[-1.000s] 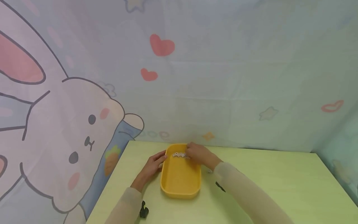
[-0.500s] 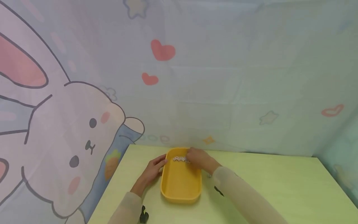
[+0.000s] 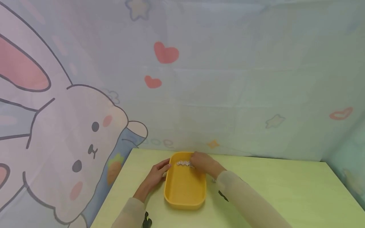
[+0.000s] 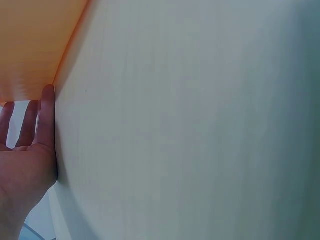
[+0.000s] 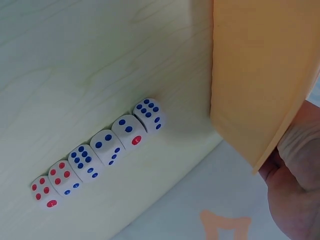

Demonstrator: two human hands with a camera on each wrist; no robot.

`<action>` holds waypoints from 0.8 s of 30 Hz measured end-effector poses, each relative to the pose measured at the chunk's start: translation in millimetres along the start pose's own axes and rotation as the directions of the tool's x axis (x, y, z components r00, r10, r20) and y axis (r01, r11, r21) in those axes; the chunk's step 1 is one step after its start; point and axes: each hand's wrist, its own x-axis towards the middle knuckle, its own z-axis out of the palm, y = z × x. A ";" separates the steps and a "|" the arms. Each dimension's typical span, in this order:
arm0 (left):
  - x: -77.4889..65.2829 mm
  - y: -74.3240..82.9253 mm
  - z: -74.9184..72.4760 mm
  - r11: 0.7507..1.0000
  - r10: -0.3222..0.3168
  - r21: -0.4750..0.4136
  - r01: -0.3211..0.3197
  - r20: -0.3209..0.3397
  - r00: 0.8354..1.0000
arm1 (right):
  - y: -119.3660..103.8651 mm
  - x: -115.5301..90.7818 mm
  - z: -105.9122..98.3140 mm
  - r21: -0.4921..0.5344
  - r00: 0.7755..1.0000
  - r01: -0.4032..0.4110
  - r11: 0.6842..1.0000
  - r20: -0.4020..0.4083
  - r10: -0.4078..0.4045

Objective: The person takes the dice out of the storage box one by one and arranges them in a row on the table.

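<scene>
A yellow tray (image 3: 185, 190) lies on the table, with a row of small white dice (image 3: 183, 163) at its far end. My left hand (image 3: 155, 175) rests against the tray's left side. In the left wrist view its straight fingers (image 4: 46, 112) touch the tray's outer wall. My right hand (image 3: 206, 163) reaches over the far right rim, fingers bent down at the right end of the row. Its fingertips are hidden, so a pinched die cannot be made out. Outside the tray, several more white dice (image 5: 104, 144) with red and blue pips stand in a slanting row.
The pale yellow-green table (image 3: 271, 186) extends to the right. Behind it hangs a cloth backdrop (image 3: 228, 95) with a rabbit and hearts. Black pieces (image 3: 147, 220) show at both wrists. My right sleeve (image 3: 245, 194) partly covers the dice outside the tray.
The head view has tilted up a little, so everything sits slightly lower. My right hand has shifted only slightly at the end of the dice row; my left hand stays at the tray.
</scene>
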 end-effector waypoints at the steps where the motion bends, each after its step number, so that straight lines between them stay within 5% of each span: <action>1: 0.2 -0.3 0.2 1.000 0.004 0.005 -0.004 0.001 1.000 | 0.5 0.4 0.4 0.004 1.000 0.002 1.000 0.005 -0.002; 24: 3.8 -1.7 1.9 1.000 0.009 0.025 -0.008 -0.028 1.000 | 3.4 5.0 -2.5 0.077 0.998 0.058 0.995 -0.011 -0.058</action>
